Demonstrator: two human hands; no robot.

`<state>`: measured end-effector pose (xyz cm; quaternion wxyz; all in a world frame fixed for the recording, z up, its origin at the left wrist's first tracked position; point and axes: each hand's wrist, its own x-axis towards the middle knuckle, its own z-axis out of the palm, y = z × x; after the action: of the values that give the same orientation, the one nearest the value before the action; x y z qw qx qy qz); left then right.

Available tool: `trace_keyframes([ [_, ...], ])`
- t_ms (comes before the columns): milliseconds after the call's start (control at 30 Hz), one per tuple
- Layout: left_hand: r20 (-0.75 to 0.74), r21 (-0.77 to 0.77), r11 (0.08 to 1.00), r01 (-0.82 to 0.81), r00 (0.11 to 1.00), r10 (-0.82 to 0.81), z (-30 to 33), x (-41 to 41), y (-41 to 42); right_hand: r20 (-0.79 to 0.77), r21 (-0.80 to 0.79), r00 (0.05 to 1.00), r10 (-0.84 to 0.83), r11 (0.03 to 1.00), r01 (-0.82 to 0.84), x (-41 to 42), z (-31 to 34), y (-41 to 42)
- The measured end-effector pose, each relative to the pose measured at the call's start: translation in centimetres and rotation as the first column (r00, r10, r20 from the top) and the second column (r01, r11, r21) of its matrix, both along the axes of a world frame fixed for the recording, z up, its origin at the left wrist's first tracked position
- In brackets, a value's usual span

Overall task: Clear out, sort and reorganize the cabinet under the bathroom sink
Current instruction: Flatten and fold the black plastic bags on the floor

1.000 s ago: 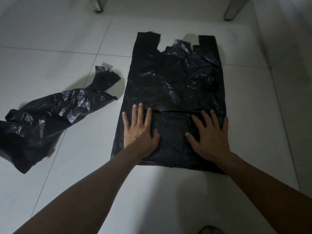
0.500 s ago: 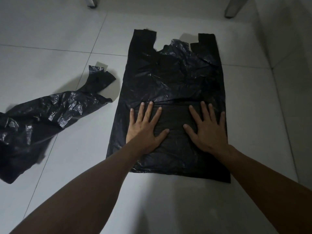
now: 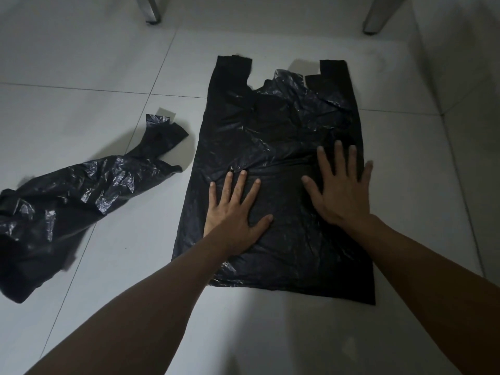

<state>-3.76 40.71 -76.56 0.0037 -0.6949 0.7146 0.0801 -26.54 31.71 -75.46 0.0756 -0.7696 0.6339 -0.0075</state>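
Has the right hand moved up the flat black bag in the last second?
Yes. The right hand slid up the flat bag, away from its bottom edge toward the handles.

Two black plastic bags: one flat bag [image 3: 281, 136] and one crumpled bag [image 3: 81, 196]. Two hands, left hand [image 3: 234, 215] and right hand [image 3: 342, 190], both flat with fingers spread. Two metal legs: one [image 3: 150, 9], another [image 3: 378, 14]

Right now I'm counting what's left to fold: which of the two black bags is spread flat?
The black bag on the right, under both hands, lies flat with its two handles pointing away. The other black bag, to its left, is crumpled and untouched.
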Motion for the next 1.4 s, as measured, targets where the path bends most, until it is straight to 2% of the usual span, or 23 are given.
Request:
trace_keyframes([
  [133, -0.02, 0.059, 0.998, -0.017, 1.0, 0.018, 1.2, -0.4, -0.6, -0.022, 0.057, 1.0, 0.001, 0.998, 0.0, -0.6, -1.1, -1.3],
  [200, 0.007, 0.014, 1.0, 0.0, 1.0, 0.0, 2.1, -0.8, -1.2, -0.037, 0.038, 0.999, 0.003, 0.999, -0.001, -0.8, -1.4, -1.3],
  [333, 0.029, -0.156, 0.957, 0.243, 0.97, -0.242, 2.2, -2.4, -4.3, -0.04, 0.026, 0.999, 0.002, 1.0, -0.001, -0.6, -1.5, -1.3],
  [400, 0.025, -0.116, 0.926, 0.359, 0.933, -0.358, 1.5, -2.2, -6.1, -0.038, 0.017, 0.999, -0.005, 1.0, 0.006, -0.6, -1.6, -1.2],
  [433, 0.033, -0.076, 0.93, 0.36, 0.933, -0.358, 1.2, -1.4, -6.9, -0.039, 0.016, 0.999, -0.009, 1.0, 0.01, -0.7, -1.6, -1.2],
  [467, 0.031, -0.037, 0.954, 0.298, 0.954, -0.297, 0.7, 0.0, -7.6, -0.041, 0.021, 0.999, -0.011, 1.0, 0.012, -0.7, -1.6, -1.2],
  [533, 0.005, 0.054, 0.998, -0.012, 1.0, 0.012, 0.4, 3.2, -8.8, -0.042, 0.029, 0.999, -0.008, 1.0, 0.009, -0.7, -1.5, -1.1],
  [600, 0.03, 0.128, 0.932, -0.339, 0.941, 0.338, 1.1, 5.5, -10.0, -0.042, 0.023, 0.999, -0.007, 1.0, 0.008, -0.6, -1.4, -1.1],
  [633, 0.041, 0.116, 0.903, -0.413, 0.91, 0.412, 1.7, 5.8, -10.4, -0.044, 0.02, 0.999, -0.007, 1.0, 0.008, -0.6, -1.4, -1.1],
  [667, 0.028, 0.063, 0.911, -0.408, 0.913, 0.407, 2.2, 5.4, -10.8, -0.048, 0.02, 0.999, -0.006, 1.0, 0.007, -0.6, -1.3, -1.1],
  [700, -0.005, -0.016, 0.943, -0.332, 0.943, 0.332, 2.7, 4.5, -11.0, -0.052, 0.022, 0.999, -0.008, 1.0, 0.009, -0.6, -1.4, -1.1],
  [767, -0.061, -0.145, 0.985, -0.092, 0.995, 0.083, 3.2, 2.4, -11.2, -0.061, 0.037, 0.998, -0.012, 0.999, 0.014, -0.6, -1.4, -1.1],
  [833, -0.038, -0.155, 0.986, 0.067, 0.997, -0.074, 2.7, 1.0, -11.2, -0.063, 0.055, 0.998, -0.006, 0.998, 0.009, -0.6, -1.4, -1.2],
  [967, -0.022, 0.005, 1.0, 0.011, 1.0, -0.011, 0.2, 1.5, -10.9, -0.123, 0.158, 0.992, 0.014, 0.987, 0.006, -0.6, -0.3, -1.8],
  [1033, -0.016, -0.003, 1.0, -0.002, 1.0, 0.002, -0.4, 1.8, -10.8, -0.175, 0.152, 0.984, 0.013, 0.988, 0.015, 0.1, 0.6, -1.9],
  [1133, 0.018, -0.051, 0.999, -0.001, 1.0, 0.002, -0.6, 1.5, -10.7, -0.067, 0.053, 0.989, 0.134, 0.99, -0.131, 3.1, 1.4, -2.3],
  [1200, 0.021, -0.057, 0.998, -0.015, 1.0, 0.016, -0.6, 1.6, -10.7, -0.016, 0.053, 0.973, 0.23, 0.972, -0.229, 4.2, 0.6, -3.4],
  [1233, 0.018, -0.048, 0.999, -0.022, 1.0, 0.023, -0.6, 1.7, -10.7, -0.011, 0.07, 0.98, 0.197, 0.978, -0.196, 3.8, 0.2, -4.3],
  [1300, 0.013, -0.029, 0.999, -0.032, 0.999, 0.032, -0.5, 1.8, -10.7, -0.02, 0.094, 1.0, -0.023, 0.995, 0.025, 1.7, -0.4, -6.1],
  [1367, 0.022, -0.019, 0.999, -0.035, 0.999, 0.035, -0.4, 1.7, -10.7, -0.056, 0.131, 0.97, -0.238, 0.961, 0.244, -0.2, -0.2, -7.6],
  [1400, 0.028, -0.015, 0.999, -0.035, 0.999, 0.035, -0.4, 1.7, -10.7, -0.065, 0.127, 0.962, -0.266, 0.954, 0.272, -0.3, 0.3, -8.1],
])
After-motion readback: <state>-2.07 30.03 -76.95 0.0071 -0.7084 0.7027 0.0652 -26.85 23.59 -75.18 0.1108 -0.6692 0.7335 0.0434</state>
